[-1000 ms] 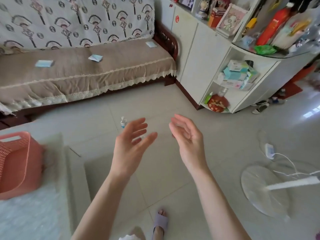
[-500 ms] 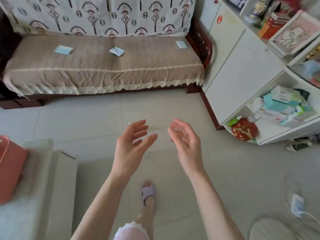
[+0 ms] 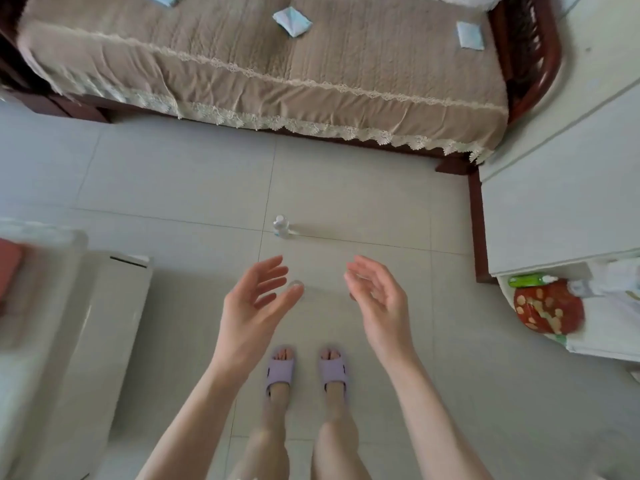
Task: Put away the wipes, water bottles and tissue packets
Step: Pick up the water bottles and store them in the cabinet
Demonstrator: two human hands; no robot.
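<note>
Down on the tiled floor [image 3: 173, 174], just ahead of your slippers [image 3: 280, 370], a small water bottle [image 3: 281, 226] stood upright on a grout line, well apart from both hands. Your left hand [image 3: 256, 299] and right hand [image 3: 377, 299] hovered above the tiles with palms turned toward each other, fingers spread and relaxed, holding nothing. That posture read as readiness to bend and collect, and the bottle looked like the nearest target. Beyond it, pale blue tissue packets [image 3: 292, 21] lay flat and scattered on the brown sofa cover [image 3: 311, 74], a second packet [image 3: 470, 35] near the right armrest, so each would probably need its own pinch. To your right, a white cabinet [image 3: 561, 188] had an open shelf holding a red tin [image 3: 547, 311], possibly where such things belong. You could not pick out any wipes with certainty.
</note>
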